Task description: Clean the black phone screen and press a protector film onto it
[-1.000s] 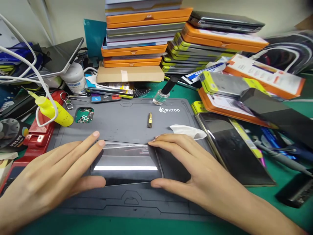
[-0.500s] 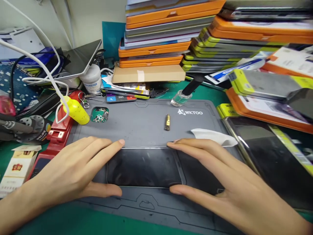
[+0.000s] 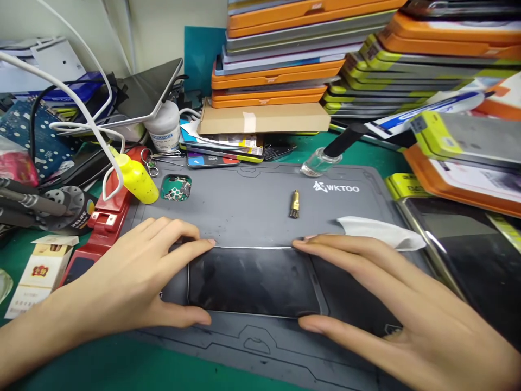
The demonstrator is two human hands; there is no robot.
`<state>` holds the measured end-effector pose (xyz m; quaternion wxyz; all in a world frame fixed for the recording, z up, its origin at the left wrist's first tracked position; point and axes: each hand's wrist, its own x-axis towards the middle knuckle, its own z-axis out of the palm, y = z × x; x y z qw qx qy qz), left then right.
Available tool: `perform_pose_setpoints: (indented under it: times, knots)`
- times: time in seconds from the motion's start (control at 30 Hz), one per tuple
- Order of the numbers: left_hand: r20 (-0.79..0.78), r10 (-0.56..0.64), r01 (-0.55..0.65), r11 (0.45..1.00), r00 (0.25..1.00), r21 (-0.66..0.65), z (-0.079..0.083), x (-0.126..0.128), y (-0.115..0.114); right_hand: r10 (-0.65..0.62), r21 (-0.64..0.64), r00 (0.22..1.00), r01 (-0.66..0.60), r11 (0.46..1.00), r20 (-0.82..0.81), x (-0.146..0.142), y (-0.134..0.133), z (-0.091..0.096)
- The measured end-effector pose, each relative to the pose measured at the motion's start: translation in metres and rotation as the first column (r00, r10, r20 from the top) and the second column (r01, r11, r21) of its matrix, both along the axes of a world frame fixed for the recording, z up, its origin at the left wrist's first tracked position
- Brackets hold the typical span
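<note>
A dark smartphone [image 3: 254,282] lies screen up and lengthwise across the grey work mat [image 3: 244,217]. My left hand [image 3: 142,277] grips its left end, with the thumb on the near long edge and the index fingertip on the far one. At the other end, my right hand [image 3: 391,282] pinches the same two edges between thumb and fingers. Beyond the phone, a short brass-handled brush [image 3: 294,204] rests on the mat. A crumpled white wipe [image 3: 380,232] lies just past my right fingers.
At the back left are a yellow bottle [image 3: 138,179], a paste jar [image 3: 163,127] and a red tool [image 3: 108,217]. A clear glass bottle [image 3: 315,163] with a black cap stands at the mat's far edge. Stacked orange cases [image 3: 277,81] rise behind; a large dark panel [image 3: 472,244] lies right.
The view has shifted, so most things appear a little further right. Both hands keep their hold on the smartphone, and the left fingers look slightly more bent.
</note>
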<state>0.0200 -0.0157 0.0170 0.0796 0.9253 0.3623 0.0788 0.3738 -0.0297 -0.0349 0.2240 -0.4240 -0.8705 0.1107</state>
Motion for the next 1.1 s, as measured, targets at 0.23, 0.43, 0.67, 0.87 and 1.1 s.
perform_pose_setpoints:
  times: [0.23, 0.43, 0.67, 0.87, 1.1]
  knots:
    - [-0.026, 0.04, -0.043, 0.994, 0.999, -0.104, 0.004, 0.001, 0.0, -0.05, 0.005, 0.998, 0.05, 0.999, 0.023, 0.0, 0.0, 0.0]
    - [-0.033, 0.104, -0.108, 0.971, 0.994, -0.214, 0.005, 0.0, 0.0, -0.015, 0.077, 1.0, 0.014, 0.997, 0.015, 0.0, 0.002, 0.0]
    - [-0.028, 0.083, -0.086, 0.982, 0.996, -0.169, 0.005, 0.002, 0.0, -0.024, 0.081, 1.0, 0.022, 0.996, 0.02, -0.003, 0.002, -0.003]
    - [-0.013, 0.052, -0.054, 0.99, 0.999, -0.128, 0.004, 0.0, 0.001, -0.027, 0.061, 1.0, 0.026, 0.998, 0.005, 0.002, -0.002, -0.009]
    - [0.001, 0.053, -0.052, 0.99, 0.999, -0.129, 0.004, 0.003, 0.001, -0.033, 0.044, 0.999, 0.033, 0.998, -0.012, 0.003, -0.002, -0.01]
